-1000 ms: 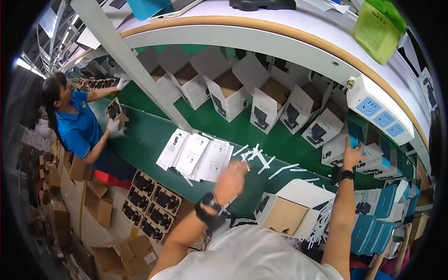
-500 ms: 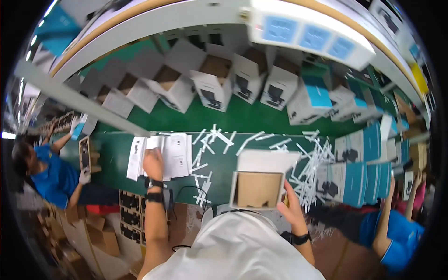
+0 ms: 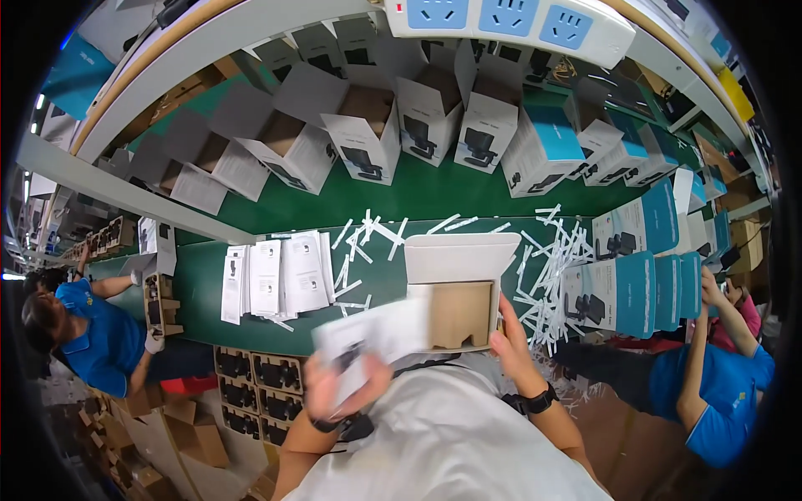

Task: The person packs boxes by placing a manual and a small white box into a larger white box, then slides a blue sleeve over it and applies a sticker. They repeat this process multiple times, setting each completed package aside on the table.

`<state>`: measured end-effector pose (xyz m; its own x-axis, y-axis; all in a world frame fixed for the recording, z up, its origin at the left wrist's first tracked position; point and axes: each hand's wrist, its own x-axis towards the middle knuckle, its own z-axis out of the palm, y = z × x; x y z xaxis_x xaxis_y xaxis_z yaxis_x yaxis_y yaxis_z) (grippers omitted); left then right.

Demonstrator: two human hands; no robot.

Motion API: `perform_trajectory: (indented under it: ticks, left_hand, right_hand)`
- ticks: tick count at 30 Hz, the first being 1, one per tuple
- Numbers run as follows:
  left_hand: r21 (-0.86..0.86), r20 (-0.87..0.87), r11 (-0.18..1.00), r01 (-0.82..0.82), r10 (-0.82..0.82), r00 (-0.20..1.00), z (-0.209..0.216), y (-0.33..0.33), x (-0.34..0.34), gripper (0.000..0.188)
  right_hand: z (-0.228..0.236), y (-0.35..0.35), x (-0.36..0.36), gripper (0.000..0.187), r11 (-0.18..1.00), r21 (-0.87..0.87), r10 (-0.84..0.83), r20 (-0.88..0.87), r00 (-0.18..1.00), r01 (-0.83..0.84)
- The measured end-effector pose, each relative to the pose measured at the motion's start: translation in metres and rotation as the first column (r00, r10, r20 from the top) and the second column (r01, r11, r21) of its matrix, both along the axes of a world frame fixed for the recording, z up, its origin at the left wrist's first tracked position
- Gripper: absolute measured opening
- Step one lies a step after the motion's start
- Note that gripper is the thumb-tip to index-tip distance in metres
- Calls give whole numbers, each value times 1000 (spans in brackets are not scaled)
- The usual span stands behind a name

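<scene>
The left hand point(image 3: 347, 384) grasps a blurred white leaflet point(image 3: 391, 324) in its fingers, the long axis slanting from lower left to upper right, far end over an open white carton's point(image 3: 464, 259) left side. The right hand's point(image 3: 511, 344) fingers clasp the carton's right wall; its flap points away across the green surface point(image 3: 380, 274).

left fingers point(image 3: 378, 380): curled, motion-blurred | right fingers point(image 3: 511, 321): bent, pointing forward
</scene>
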<state>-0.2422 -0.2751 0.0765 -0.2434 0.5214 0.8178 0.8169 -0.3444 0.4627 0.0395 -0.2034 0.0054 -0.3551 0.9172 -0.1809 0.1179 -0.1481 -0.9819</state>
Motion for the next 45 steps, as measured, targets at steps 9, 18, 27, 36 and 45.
perform_trajectory:
  ticks: [9,18,27,36,45]
  left_hand:
    - [-340,-457,881,330,-461,760,38,15,14,42]
    - [-459,334,845,274,-122,935,-47,18,30,66]
    - [-650,-73,752,114,-211,975,-27,66,58,81]
    - [-657,-334,745,115,-424,842,-45,82,86,78]
    - [-653,-362,728,208,-542,758,-46,88,74,70]
  right_hand:
    - [4,3,-4,95,999,-37,14,-45,999,-16]
    - [0,9,16,64,740,-588,-464,-93,881,327]
    - [-10,55,-31,60,974,122,-197,25,980,192]
    - [28,92,23,30,926,374,-86,341,936,-51]
    - [38,97,0,15,808,587,-329,520,788,-50]
